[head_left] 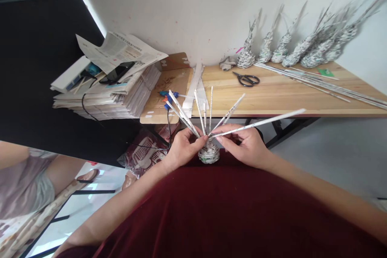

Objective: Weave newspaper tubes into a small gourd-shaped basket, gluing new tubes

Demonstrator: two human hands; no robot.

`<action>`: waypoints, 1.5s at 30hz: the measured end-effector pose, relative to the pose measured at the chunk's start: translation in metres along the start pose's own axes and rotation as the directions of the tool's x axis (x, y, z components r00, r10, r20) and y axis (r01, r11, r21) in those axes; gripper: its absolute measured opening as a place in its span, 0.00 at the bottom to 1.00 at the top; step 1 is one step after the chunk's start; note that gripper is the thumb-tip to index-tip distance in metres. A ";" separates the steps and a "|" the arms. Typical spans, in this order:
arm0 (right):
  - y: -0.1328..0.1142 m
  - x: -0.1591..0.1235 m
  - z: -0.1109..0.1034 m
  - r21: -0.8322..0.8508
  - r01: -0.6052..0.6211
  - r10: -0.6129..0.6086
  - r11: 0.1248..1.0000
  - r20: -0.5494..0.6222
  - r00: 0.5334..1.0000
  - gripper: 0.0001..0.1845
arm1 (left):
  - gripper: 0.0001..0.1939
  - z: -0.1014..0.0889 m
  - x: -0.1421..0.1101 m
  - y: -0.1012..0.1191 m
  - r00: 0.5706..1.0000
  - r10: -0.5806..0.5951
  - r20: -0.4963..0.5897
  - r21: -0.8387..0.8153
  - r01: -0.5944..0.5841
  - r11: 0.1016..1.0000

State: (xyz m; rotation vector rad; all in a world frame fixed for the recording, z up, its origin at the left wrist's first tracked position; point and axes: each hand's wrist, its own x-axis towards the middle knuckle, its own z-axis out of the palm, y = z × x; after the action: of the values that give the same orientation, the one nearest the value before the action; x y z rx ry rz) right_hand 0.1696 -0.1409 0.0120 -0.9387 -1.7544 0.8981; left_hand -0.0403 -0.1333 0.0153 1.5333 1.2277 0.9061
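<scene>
A small round vase woven from rolled newspaper (209, 154) is held over my lap, in front of the table edge. Several paper sticks (197, 105) fan upward from its narrow neck. My left hand (186, 145) grips the neck from the left, thumb pressed on it and fingers behind the sticks. From the right, my right hand (246, 143) pinches a long white paper stick (272, 120) near the neck, and that stick points out to the right. The right fingertips are close beside the left thumb. Part of the neck is hidden by the fingers.
Black scissors (247, 80) lie on the wooden table (223, 100). Woven paper vases (246, 58) stand along the wall, with long paper sticks (320, 84) before them. A blue glue gun (171, 100) rests on cardboard beside a newspaper stack (136, 96). A person's legs (65, 175) show at left.
</scene>
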 end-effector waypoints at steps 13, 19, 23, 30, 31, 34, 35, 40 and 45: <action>-0.001 0.004 -0.005 -0.668 0.349 -0.363 0.658 0.125 0.923 0.14 | 0.12 -0.001 0.001 0.002 0.999 0.029 0.035 -0.040 -0.028 0.999; -0.005 0.014 -0.005 -0.688 0.477 -0.376 0.547 0.307 0.874 0.12 | 0.12 -0.002 0.000 0.004 0.999 0.032 0.044 -0.049 -0.030 0.998; -0.008 0.018 -0.009 -0.687 0.516 -0.385 0.512 0.354 0.852 0.12 | 0.12 -0.003 -0.001 0.004 0.998 0.037 0.057 -0.067 -0.033 0.997; -0.015 0.015 -0.011 -0.828 0.502 -0.535 0.248 0.315 0.784 0.09 | 0.13 -0.003 -0.001 0.001 0.998 0.022 0.054 -0.055 -0.019 0.998; -0.017 0.014 -0.011 -0.853 0.478 -0.562 0.211 0.294 0.773 0.10 | 0.13 -0.003 -0.001 0.001 0.998 0.020 0.053 -0.054 -0.017 0.998; -0.019 0.011 -0.011 -0.896 0.421 -0.601 0.139 0.262 0.755 0.13 | 0.13 -0.004 -0.002 0.001 0.999 0.006 0.052 -0.047 -0.004 0.999; -0.018 0.011 -0.012 -0.910 0.394 -0.603 0.126 0.245 0.759 0.13 | 0.13 -0.004 -0.002 0.000 0.999 -0.001 0.052 -0.047 0.003 0.999; -0.008 0.013 -0.021 -0.922 0.317 -0.595 0.221 0.130 0.793 0.10 | 0.14 -0.003 -0.002 0.000 0.998 -0.015 0.064 -0.068 0.019 0.998; -0.005 0.007 -0.020 -0.812 0.382 -0.427 0.442 0.184 0.886 0.09 | 0.14 -0.004 -0.002 0.002 0.999 0.004 0.052 -0.042 -0.002 0.999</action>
State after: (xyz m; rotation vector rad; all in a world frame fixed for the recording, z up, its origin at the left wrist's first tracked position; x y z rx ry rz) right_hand 0.1854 -0.1335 0.0254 -1.0017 -2.2579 -0.3826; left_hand -0.0437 -0.1345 0.0181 1.5165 1.1632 0.8834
